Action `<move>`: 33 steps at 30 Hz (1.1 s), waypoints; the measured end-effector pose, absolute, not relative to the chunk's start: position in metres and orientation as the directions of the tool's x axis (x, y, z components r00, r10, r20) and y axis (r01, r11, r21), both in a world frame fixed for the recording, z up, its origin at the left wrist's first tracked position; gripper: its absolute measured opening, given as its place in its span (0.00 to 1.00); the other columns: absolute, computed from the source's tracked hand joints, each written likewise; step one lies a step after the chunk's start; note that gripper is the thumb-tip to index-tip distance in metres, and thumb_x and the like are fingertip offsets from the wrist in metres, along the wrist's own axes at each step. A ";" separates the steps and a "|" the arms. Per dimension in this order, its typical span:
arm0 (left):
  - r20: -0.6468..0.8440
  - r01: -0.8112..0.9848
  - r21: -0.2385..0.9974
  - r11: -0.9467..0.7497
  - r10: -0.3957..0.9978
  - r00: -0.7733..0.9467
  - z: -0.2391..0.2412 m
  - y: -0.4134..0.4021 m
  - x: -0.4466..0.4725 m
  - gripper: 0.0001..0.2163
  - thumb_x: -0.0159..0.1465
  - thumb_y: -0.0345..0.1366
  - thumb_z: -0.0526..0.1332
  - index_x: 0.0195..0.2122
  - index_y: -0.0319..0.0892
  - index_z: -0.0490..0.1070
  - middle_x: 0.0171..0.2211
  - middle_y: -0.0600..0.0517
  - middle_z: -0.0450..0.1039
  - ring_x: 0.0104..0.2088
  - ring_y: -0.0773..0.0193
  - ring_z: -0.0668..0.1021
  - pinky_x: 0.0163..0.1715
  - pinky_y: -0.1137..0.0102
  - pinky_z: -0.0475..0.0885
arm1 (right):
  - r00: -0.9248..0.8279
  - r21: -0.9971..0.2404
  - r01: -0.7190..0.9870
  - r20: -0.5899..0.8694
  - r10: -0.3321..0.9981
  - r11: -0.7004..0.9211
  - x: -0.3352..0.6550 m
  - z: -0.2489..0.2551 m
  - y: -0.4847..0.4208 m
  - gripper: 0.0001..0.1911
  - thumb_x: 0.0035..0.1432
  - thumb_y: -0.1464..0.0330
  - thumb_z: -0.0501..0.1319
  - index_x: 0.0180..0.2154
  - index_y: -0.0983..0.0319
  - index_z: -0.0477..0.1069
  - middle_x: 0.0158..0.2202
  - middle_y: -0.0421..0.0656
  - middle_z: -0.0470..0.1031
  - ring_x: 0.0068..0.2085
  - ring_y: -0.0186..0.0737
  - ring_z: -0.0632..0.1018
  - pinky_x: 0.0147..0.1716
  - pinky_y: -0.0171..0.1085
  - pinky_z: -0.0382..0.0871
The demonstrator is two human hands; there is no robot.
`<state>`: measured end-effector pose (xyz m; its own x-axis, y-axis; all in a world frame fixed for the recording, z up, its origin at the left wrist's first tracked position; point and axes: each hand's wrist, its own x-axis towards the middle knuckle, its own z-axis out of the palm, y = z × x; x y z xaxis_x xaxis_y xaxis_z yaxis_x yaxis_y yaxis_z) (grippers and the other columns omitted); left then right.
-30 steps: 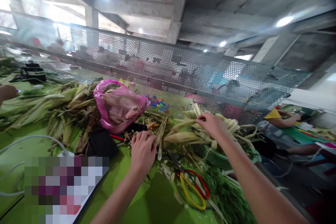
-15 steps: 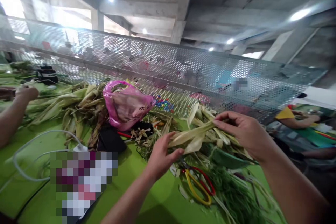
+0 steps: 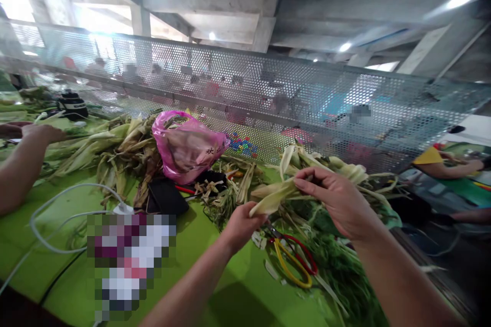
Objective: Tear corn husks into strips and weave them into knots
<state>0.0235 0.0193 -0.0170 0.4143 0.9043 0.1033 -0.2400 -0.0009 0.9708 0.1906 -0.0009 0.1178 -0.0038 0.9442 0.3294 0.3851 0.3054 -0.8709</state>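
Observation:
Between my two hands stretches a pale yellow-green corn husk [image 3: 276,197]. My right hand [image 3: 339,202] pinches its right end between thumb and fingers. Closed around the lower left end is my left hand [image 3: 243,227], its fingertips partly hidden. Just below the husk, scissors [image 3: 293,260] with one yellow and one red handle lie on the green table [image 3: 215,286]. A heap of loose husks [image 3: 341,166] is behind my right hand, and a bundle of thin green strands [image 3: 341,271] lies under my right forearm.
A pink plastic bag [image 3: 187,148] stands among dried husks [image 3: 126,148] on the left. Nearby are a black pouch [image 3: 166,198], white cables [image 3: 42,235] and a dark jar [image 3: 72,106]. Another person's hand [image 3: 40,135] works at far left. A perforated metal screen [image 3: 184,76] borders the table.
My right hand has come left, nearer my left hand, and the husk span between them is shorter. My left fingers and thumb have closed on the husk. The view has shifted slightly.

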 end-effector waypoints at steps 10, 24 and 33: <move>-0.028 -0.346 0.918 0.193 0.903 0.429 -0.013 0.015 0.026 0.15 0.52 0.43 0.64 0.34 0.38 0.68 0.22 0.54 0.70 0.18 0.74 0.62 0.20 0.74 0.53 | 0.161 -0.980 0.144 0.163 0.973 0.140 0.174 0.036 -0.007 0.26 0.43 0.59 0.72 0.44 0.60 0.71 0.37 0.43 0.76 0.41 0.43 0.76 0.43 0.42 0.70; -0.056 -0.145 0.980 0.139 0.883 0.465 -0.021 0.020 0.025 0.10 0.58 0.40 0.57 0.26 0.39 0.64 0.16 0.60 0.56 0.18 0.74 0.56 0.21 0.72 0.47 | 0.530 -0.942 0.048 0.306 0.791 0.332 0.205 0.037 -0.004 0.13 0.40 0.62 0.72 0.27 0.62 0.75 0.21 0.37 0.72 0.23 0.31 0.68 0.21 0.31 0.60; -0.147 -0.281 0.930 0.238 0.939 0.311 -0.015 0.021 0.018 0.09 0.56 0.40 0.59 0.25 0.40 0.66 0.17 0.56 0.63 0.17 0.72 0.59 0.19 0.72 0.50 | 0.740 -0.815 0.160 0.472 0.479 0.556 0.251 0.084 -0.040 0.10 0.35 0.64 0.73 0.21 0.58 0.74 0.23 0.41 0.67 0.25 0.37 0.66 0.22 0.41 0.55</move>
<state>0.0185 0.0207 -0.0153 0.3111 0.9390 -0.1469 -0.2805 0.2384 0.9298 0.2509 -0.0405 0.0842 0.7402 0.4792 0.4718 0.1596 0.5564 -0.8155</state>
